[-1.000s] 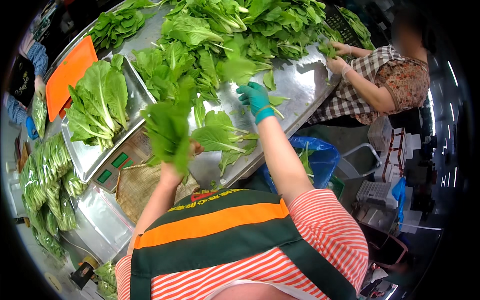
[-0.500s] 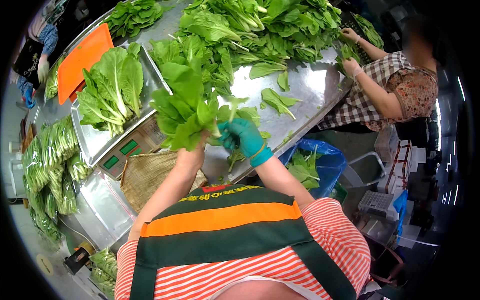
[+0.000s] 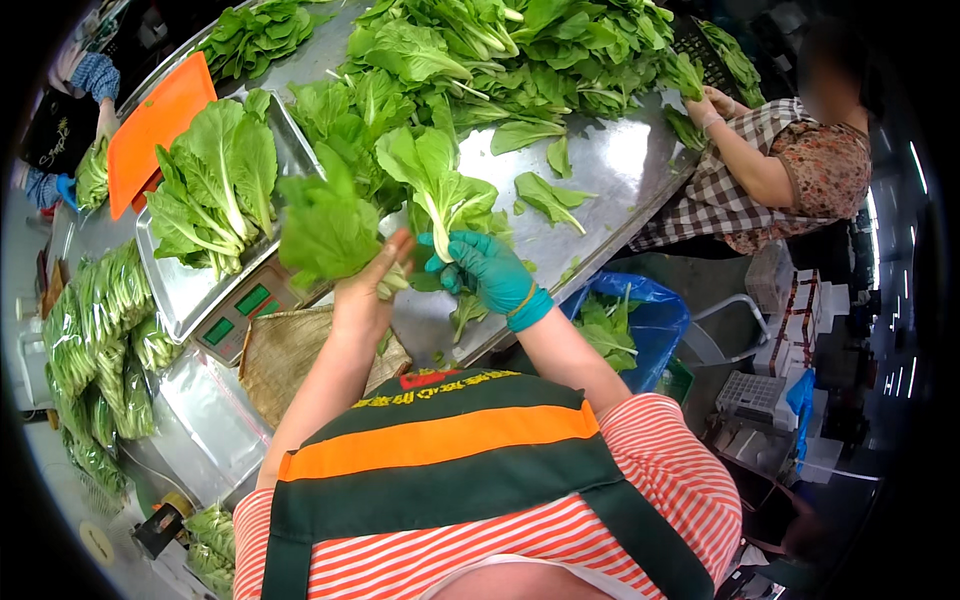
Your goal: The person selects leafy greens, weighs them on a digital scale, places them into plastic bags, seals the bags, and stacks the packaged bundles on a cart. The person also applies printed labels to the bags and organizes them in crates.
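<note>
My bare left hand grips a leafy green bunch by its stalks, held up over the steel table's front edge. My right hand, in a teal glove, holds a second green bunch by its pale stem, right beside the left hand. A large heap of loose greens covers the table behind both hands.
A scale with a steel tray of greens stands left, an orange board behind it. Bagged greens lie far left. A blue bin bag with leaves sits right. A person in a checked apron works at the table's far right.
My gloved right hand has come back from the table to the left hand, now gripping a second bunch. The left hand's bunch has stayed raised.
</note>
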Action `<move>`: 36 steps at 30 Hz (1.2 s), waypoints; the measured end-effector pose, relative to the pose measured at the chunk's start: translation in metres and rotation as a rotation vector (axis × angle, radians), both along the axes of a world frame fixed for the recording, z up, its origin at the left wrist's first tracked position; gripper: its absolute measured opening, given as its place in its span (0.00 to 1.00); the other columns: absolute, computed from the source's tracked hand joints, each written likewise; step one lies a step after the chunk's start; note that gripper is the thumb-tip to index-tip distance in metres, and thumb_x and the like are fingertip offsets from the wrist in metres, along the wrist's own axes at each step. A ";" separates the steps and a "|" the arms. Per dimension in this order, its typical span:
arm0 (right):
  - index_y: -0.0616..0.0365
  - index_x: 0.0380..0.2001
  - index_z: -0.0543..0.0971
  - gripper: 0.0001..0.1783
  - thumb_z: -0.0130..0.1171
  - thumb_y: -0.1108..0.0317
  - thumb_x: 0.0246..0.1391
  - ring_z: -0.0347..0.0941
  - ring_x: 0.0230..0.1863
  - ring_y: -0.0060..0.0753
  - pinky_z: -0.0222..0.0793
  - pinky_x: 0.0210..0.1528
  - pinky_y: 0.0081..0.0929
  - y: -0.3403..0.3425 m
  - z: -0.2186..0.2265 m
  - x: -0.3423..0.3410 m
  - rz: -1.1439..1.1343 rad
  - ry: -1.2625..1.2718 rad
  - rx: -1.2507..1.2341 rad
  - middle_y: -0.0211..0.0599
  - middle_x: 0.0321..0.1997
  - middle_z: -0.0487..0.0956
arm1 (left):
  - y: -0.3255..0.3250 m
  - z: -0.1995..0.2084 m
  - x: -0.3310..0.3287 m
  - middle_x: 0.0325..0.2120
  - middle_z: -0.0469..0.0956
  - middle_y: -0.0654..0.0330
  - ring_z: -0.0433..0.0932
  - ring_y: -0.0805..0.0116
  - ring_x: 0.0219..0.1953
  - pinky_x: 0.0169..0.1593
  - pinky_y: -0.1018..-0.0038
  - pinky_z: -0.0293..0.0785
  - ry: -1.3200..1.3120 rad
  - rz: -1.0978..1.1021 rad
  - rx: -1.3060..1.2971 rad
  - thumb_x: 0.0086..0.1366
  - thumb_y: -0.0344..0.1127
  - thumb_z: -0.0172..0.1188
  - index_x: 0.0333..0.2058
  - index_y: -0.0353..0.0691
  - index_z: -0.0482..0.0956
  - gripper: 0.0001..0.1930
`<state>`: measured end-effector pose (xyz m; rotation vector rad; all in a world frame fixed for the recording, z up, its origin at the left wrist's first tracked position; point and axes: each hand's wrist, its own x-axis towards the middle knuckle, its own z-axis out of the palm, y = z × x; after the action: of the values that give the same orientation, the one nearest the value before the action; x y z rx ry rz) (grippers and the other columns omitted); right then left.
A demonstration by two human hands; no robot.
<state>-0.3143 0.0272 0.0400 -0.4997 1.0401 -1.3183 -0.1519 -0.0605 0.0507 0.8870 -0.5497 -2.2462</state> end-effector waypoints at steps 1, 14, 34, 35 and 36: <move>0.61 0.43 0.74 0.16 0.51 0.62 0.57 0.71 0.25 0.17 0.68 0.28 0.16 0.001 0.002 0.000 0.076 0.057 -0.019 0.32 0.32 0.78 | -0.001 -0.016 0.002 0.47 0.72 0.51 0.71 0.61 0.50 0.51 0.66 0.66 0.024 -0.058 0.096 0.59 0.29 0.56 0.50 0.37 0.66 0.19; 0.61 0.39 0.77 0.13 0.50 0.63 0.58 0.70 0.25 0.18 0.67 0.29 0.16 0.005 -0.012 0.031 -0.190 0.119 -0.005 0.28 0.27 0.76 | 0.011 -0.023 -0.012 0.42 0.73 0.56 0.72 0.63 0.47 0.52 0.70 0.66 -0.035 -0.037 -0.095 0.53 0.21 0.59 0.46 0.36 0.69 0.21; 0.55 0.33 0.80 0.15 0.52 0.57 0.48 0.75 0.35 0.43 0.69 0.42 0.34 -0.022 -0.030 -0.117 0.335 1.195 0.029 0.46 0.34 0.78 | 0.012 -0.015 0.020 0.34 0.73 0.59 0.74 0.64 0.41 0.47 0.62 0.73 0.043 -0.364 -0.002 0.59 0.30 0.56 0.40 0.35 0.71 0.11; 0.55 0.34 0.79 0.14 0.52 0.59 0.49 0.75 0.34 0.44 0.70 0.39 0.34 -0.036 -0.034 -0.139 -0.004 1.340 -0.083 0.48 0.33 0.78 | 0.013 -0.017 0.020 0.34 0.73 0.59 0.74 0.64 0.41 0.47 0.61 0.73 0.065 -0.362 0.008 0.59 0.30 0.57 0.40 0.36 0.71 0.11; 0.54 0.35 0.79 0.14 0.53 0.60 0.48 0.75 0.35 0.45 0.70 0.39 0.34 -0.052 -0.052 -0.175 -0.285 1.298 0.034 0.47 0.33 0.78 | 0.014 -0.017 0.018 0.34 0.73 0.60 0.74 0.64 0.41 0.47 0.61 0.73 0.087 -0.372 0.016 0.59 0.31 0.57 0.40 0.36 0.71 0.11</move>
<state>-0.4897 -0.0249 -0.0118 -1.2889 2.2410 -1.1467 -0.1338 -0.0467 0.0337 0.7374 -0.7041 -2.6115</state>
